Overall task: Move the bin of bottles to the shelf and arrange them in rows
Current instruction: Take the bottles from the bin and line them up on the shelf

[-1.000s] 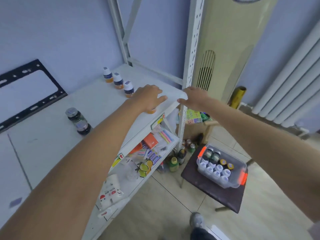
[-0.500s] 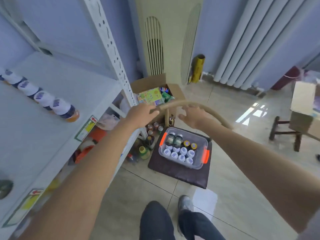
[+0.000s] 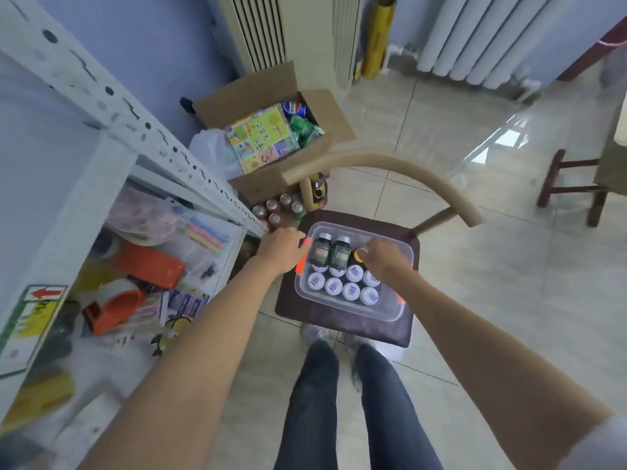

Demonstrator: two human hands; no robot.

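Hands reach the bin of bottles on the chair

Left hand (image 3: 283,247) curls at the bin (image 3: 390,312) end nearest the shelf (image 3: 142,123); right hand (image 3: 385,259) dips inside, grip unclear.

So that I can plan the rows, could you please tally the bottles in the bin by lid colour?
White-lidded bottles: 8, two partly hidden
Silver-lidded bottles: 2
Yellow-lidded bottles: 1; the right hand may cover more
Total in the bin: 11 visible
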